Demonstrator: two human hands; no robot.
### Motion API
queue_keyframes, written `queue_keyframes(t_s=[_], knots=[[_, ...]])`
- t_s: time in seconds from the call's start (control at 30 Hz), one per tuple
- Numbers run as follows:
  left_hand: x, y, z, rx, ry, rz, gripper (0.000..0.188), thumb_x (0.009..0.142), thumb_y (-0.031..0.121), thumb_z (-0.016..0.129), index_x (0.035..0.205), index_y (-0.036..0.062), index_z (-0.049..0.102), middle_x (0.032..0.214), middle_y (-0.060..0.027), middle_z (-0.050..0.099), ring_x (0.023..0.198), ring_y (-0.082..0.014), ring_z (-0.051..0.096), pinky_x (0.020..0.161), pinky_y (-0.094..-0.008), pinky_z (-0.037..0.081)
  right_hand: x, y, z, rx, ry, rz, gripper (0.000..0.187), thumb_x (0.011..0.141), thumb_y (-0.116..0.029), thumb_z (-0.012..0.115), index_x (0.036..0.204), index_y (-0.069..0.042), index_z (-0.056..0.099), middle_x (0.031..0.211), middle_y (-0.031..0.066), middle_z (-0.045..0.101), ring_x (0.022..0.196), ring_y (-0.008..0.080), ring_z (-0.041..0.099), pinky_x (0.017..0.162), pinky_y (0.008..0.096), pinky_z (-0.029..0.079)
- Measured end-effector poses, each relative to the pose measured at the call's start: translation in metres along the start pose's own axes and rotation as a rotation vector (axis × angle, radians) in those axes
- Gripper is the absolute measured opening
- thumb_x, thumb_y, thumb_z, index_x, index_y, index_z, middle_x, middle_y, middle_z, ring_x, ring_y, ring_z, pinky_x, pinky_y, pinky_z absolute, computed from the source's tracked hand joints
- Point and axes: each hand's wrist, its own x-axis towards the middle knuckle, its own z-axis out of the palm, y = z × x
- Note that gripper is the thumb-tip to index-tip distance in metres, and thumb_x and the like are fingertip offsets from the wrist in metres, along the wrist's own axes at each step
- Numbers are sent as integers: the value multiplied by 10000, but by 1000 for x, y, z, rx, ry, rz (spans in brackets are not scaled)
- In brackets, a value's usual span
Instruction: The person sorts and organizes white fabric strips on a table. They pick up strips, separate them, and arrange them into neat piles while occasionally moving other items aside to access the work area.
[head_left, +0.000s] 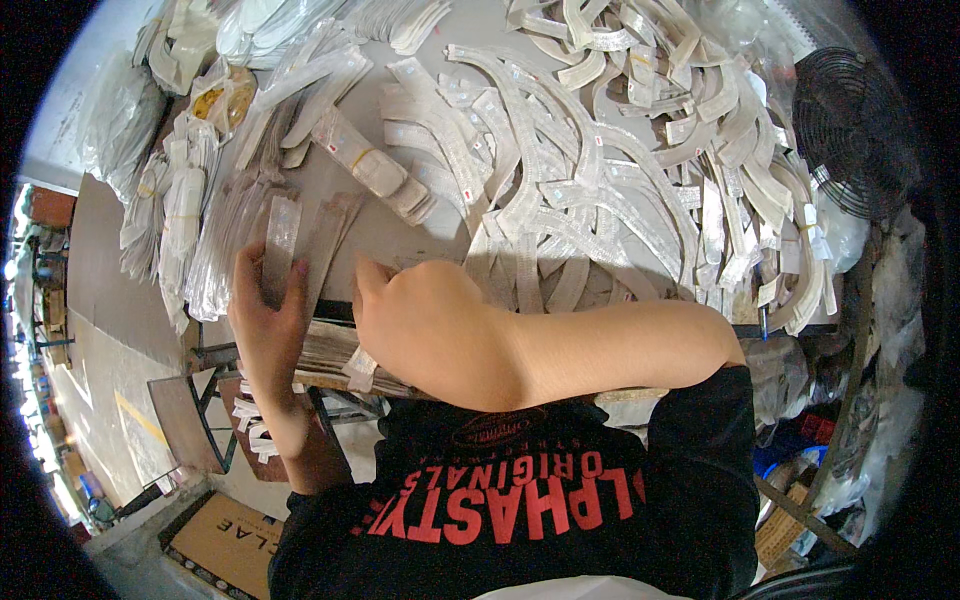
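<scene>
At the left of the table's near edge, my left hand [262, 315] holds a narrow strip in clear plastic [282, 230] upright between thumb and fingers. To its right is my right hand [400, 310], with the forearm reaching across from the right. Its fingers are curled and partly hidden, so what they hold, if anything, does not show. More thin strips [333, 235] stand on edge between the two hands. Just beyond lies a banded bundle of strips [372, 165] in clear wrapping.
Many curved pale strips [525, 190] lie heaped across the middle and right of the grey table [425, 240]. Banded bundles [180, 200] and clear plastic bags [115, 110] crowd the left side. A black fan [850, 130] stands at far right. A cardboard box [225, 545] sits low at left.
</scene>
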Motion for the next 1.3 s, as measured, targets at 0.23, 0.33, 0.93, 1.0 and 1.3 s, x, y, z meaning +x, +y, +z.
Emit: queue_keyframes(t_s=[0.23,0.33,0.93,1.0,1.3], knots=[[-5,-4,0,-23,23,-29,408,940,163,793,1261,-23,622,1135,-245,725,1043,-325,706,944,-408,535,-3,44,-53,249,1,-82,187,821,-124,677,923,27,717,861,211,709,734,375,749,618,452,610],[-5,-7,3,-39,36,0,416,940,166,791,1268,-27,623,1144,-255,723,1069,-348,709,959,-416,531,-8,95,-70,285,96,111,176,786,-132,661,835,23,727,819,255,711,854,436,724,756,505,600],[-5,-5,5,17,43,0,384,957,183,784,1241,-21,624,1117,-236,728,1014,-308,706,921,-408,534,-14,277,-30,331,-13,697,602,765,-485,863,966,74,767,884,209,758,814,299,735,766,410,570],[-4,-1,2,13,25,-2,381,959,182,782,1241,-21,625,1107,-236,729,1010,-308,709,918,-410,536,-19,277,-38,358,-6,742,600,758,-480,866,964,75,763,888,210,757,808,296,732,760,410,568],[-5,-5,6,-27,55,-16,359,946,144,789,1221,-22,629,1081,-220,735,997,-288,705,916,-404,538,-19,283,-36,230,-113,775,567,756,-476,859,914,58,752,842,200,743,766,287,710,722,413,550]])
